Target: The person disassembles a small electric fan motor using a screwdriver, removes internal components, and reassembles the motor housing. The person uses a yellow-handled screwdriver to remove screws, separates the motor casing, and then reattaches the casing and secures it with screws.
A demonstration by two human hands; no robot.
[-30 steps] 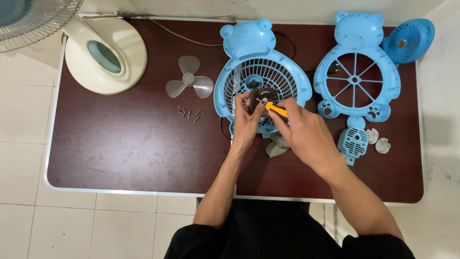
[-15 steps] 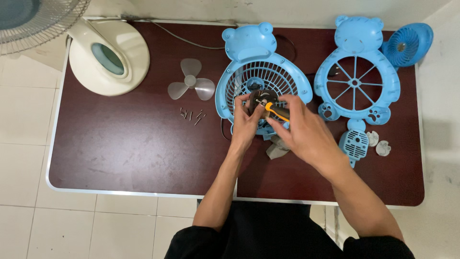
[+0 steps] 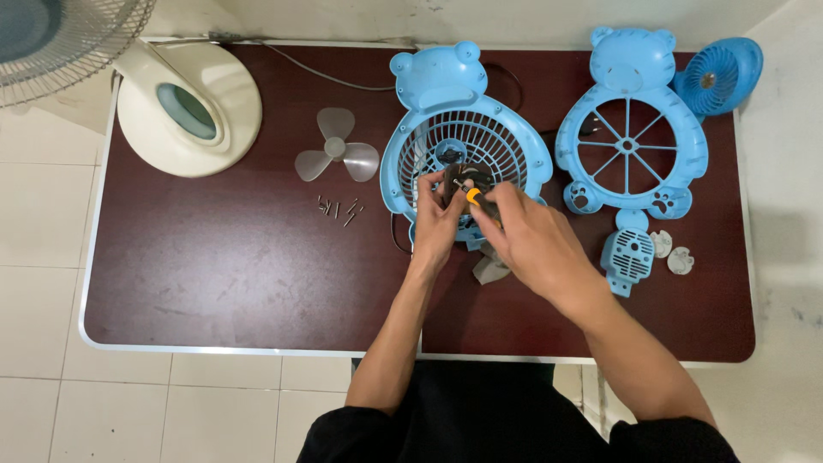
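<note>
While the left hand (image 3: 439, 225) steadies the dark motor (image 3: 459, 178) at the blue bear-shaped grille (image 3: 467, 141), mid-counter (image 3: 214, 257), the right hand (image 3: 536, 244), fingers clamped on an orange-handled screwdriver (image 3: 474, 198), appears to work a screw; next move calls for a steady tip.

Hands at the blue fan grille

Left hand (image 3: 439, 225) grips a dark motor (image 3: 463, 177) over the grille (image 3: 467, 141); right hand (image 3: 533, 244), just beside it, holds a screwdriver (image 3: 477, 199); screws (image 3: 339, 208) lie left.

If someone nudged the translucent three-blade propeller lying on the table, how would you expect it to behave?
The propeller looks like thin plastic, so probably very light and easy to slide on the smooth table. It lies flat, so rolling seems unlikely. Its thin blades may flex.
</note>
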